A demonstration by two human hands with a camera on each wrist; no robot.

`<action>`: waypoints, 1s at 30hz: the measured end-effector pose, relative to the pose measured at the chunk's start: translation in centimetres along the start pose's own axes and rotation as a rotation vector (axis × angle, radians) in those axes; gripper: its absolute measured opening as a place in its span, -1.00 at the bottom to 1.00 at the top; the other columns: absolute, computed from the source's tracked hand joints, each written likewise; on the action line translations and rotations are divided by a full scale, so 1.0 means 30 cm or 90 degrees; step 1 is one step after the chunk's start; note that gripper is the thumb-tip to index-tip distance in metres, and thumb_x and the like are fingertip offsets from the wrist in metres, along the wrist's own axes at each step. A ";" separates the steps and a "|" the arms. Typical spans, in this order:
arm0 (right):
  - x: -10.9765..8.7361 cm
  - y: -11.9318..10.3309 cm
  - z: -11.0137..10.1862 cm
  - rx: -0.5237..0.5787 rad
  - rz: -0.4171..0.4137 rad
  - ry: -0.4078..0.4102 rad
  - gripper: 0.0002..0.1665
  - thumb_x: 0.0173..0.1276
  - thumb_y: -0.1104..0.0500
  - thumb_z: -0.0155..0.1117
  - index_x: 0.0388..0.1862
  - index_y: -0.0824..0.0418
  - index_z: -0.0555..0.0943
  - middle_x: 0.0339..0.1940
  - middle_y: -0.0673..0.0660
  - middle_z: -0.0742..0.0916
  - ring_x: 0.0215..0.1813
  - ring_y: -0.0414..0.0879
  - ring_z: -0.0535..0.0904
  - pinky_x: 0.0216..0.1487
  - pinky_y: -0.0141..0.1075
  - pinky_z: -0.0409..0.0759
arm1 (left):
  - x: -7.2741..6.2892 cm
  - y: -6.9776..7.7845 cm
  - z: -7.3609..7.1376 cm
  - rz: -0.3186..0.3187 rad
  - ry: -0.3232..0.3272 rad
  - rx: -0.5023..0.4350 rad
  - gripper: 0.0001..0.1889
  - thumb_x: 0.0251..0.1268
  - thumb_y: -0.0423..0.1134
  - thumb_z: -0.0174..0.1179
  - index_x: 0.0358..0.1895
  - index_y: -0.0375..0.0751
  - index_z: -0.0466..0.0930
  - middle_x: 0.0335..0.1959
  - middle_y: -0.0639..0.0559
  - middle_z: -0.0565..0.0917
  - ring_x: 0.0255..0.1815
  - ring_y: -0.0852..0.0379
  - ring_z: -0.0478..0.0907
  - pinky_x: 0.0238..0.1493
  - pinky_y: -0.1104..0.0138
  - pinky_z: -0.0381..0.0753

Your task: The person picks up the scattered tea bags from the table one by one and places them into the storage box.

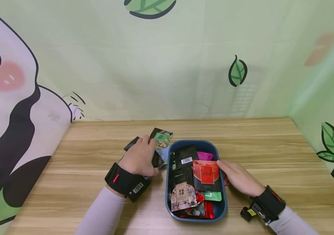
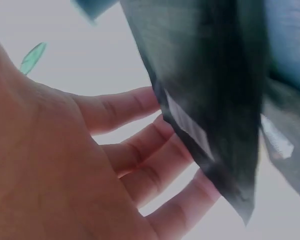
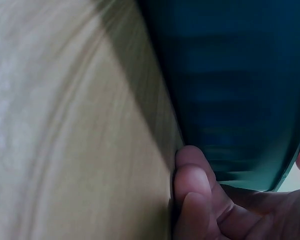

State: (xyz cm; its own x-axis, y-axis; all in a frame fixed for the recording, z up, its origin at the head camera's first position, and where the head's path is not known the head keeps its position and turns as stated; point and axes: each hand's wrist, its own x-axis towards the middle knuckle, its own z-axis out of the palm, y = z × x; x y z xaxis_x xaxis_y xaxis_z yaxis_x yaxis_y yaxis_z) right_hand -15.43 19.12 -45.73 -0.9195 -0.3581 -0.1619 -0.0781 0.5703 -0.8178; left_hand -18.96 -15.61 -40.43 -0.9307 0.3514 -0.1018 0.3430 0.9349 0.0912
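Observation:
My left hand (image 1: 140, 157) reaches down over a loose group of sachets left of the bin. In the left wrist view, the fingers (image 2: 140, 160) touch the edge of a black sachet (image 2: 205, 90) with a white label; the thumb stands apart from it. My right hand (image 1: 239, 176) holds the right side of a blue plastic bin (image 1: 225, 209), thumb at the rim and fingers (image 3: 192, 185) curled low against the outer wall. Inside the bin lie several sachets, among them a red-and-black one (image 1: 206, 175), a floral one (image 1: 181, 195) and a black one with a barcode (image 1: 186, 153).
A black-and-green sachet (image 1: 161, 137) lies on the wooden table (image 1: 258, 140) behind my left hand. Another black sachet with a barcode (image 1: 139, 189) lies by the left wrist. A printed cloth backdrop (image 1: 184, 65) rises beyond the table's far edge.

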 end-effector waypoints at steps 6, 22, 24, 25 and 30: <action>0.000 -0.001 -0.001 -0.009 -0.012 -0.002 -0.41 0.76 -0.12 -0.30 -0.03 0.22 0.63 -0.43 0.06 0.64 -0.38 -0.06 0.58 -0.31 -0.34 0.52 | -0.044 0.050 -0.064 0.114 0.088 -0.015 0.06 -0.16 0.14 0.51 0.45 -0.36 0.34 0.25 -0.22 0.45 0.14 -0.10 0.50 0.09 0.08 0.66; -0.001 0.004 0.000 0.000 -0.039 -0.004 -0.45 0.76 -0.09 -0.26 -0.05 0.18 0.64 -0.43 0.03 0.66 -0.42 -0.13 0.59 -0.34 -0.33 0.58 | -0.173 0.396 -0.065 0.478 0.142 -0.043 0.04 -0.17 0.18 0.43 0.47 -0.23 0.33 0.40 -0.03 0.40 0.35 0.12 0.38 0.54 0.32 0.34; -0.002 0.004 -0.001 0.000 -0.038 -0.005 -0.45 0.75 -0.09 -0.26 -0.06 0.18 0.64 -0.43 0.03 0.65 -0.41 -0.13 0.59 -0.34 -0.34 0.57 | -0.172 0.403 -0.057 0.479 0.149 -0.030 0.04 -0.18 0.19 0.43 0.46 -0.24 0.35 0.37 -0.04 0.42 0.36 0.10 0.39 0.54 0.32 0.34; -0.002 0.004 -0.001 0.002 -0.037 -0.006 -0.45 0.75 -0.09 -0.26 -0.06 0.18 0.64 -0.43 0.03 0.65 -0.41 -0.13 0.59 -0.34 -0.34 0.57 | -0.171 0.404 -0.054 0.477 0.151 -0.026 0.03 -0.18 0.19 0.43 0.45 -0.24 0.35 0.37 -0.04 0.42 0.36 0.10 0.38 0.54 0.31 0.34; -0.005 0.006 -0.002 0.004 -0.045 -0.008 -0.44 0.75 -0.10 -0.26 0.03 0.19 0.65 -0.41 0.04 0.66 -0.41 -0.14 0.59 -0.34 -0.33 0.58 | -0.163 0.402 -0.045 0.475 0.165 -0.017 0.05 -0.15 0.18 0.43 0.48 -0.26 0.33 0.43 -0.08 0.41 0.45 0.06 0.36 0.58 0.28 0.30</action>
State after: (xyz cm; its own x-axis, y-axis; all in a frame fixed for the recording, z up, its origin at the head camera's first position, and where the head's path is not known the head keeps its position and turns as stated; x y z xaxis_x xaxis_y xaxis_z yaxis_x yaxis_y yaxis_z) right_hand -15.34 19.32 -45.80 -0.9069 -0.4065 -0.1109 -0.1396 0.5382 -0.8311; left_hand -10.45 -6.11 -37.49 -0.4575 0.8591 0.2296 0.8881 0.4545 0.0689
